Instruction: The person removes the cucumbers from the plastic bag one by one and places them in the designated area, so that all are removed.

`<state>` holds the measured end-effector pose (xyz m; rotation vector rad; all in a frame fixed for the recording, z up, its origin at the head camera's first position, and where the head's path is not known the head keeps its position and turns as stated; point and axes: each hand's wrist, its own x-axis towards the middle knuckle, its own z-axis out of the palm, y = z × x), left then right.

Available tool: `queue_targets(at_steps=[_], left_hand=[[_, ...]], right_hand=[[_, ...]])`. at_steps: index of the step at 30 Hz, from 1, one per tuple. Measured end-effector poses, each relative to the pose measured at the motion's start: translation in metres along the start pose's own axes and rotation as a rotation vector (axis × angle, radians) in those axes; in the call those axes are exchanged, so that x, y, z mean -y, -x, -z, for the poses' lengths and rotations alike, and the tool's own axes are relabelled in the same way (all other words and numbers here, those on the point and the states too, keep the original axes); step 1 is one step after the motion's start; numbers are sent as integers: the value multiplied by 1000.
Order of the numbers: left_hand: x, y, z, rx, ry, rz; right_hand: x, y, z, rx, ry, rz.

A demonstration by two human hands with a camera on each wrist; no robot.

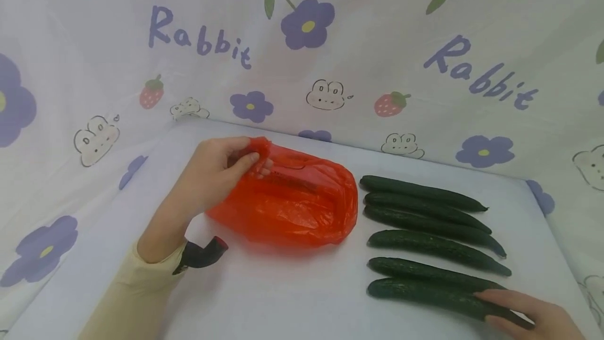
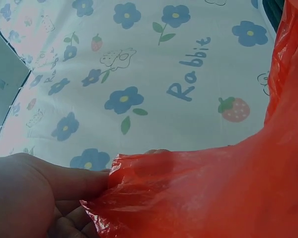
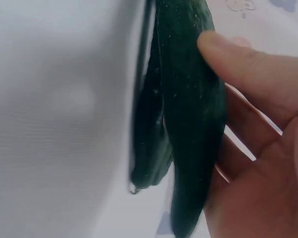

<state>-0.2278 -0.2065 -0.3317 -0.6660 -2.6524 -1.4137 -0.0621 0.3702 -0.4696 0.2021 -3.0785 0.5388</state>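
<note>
A red plastic bag lies on the table. My left hand pinches its gathered edge between thumb and fingers; in the left wrist view the thin red film stretches away from that hand. What the bag contains cannot be made out. To its right, several dark green cucumbers lie roughly side by side, the farthest cucumber near the back. My right hand grips the nearest cucumber close to its right end. In the right wrist view, the thumb is on one side of this cucumber and fingers show behind.
The white table carries the bag and the cucumbers. Behind it hangs a cloth printed with flowers, rabbits and strawberries. A black strap or cable piece sticks out from the left wrist.
</note>
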Motion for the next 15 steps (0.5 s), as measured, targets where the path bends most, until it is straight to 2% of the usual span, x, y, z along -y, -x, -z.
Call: queue_targets(at_steps=[5,9,15], left_hand=[[0,3,-3,17,-56,16],[0,9,-3,0,-101,13],[-2,24,-1,-41,-154,-5]], right_hand=[[1,1,-13,-105,7,68],[-1,3,-19,-165,58,125],[-4,3,-23,-171,143,127]])
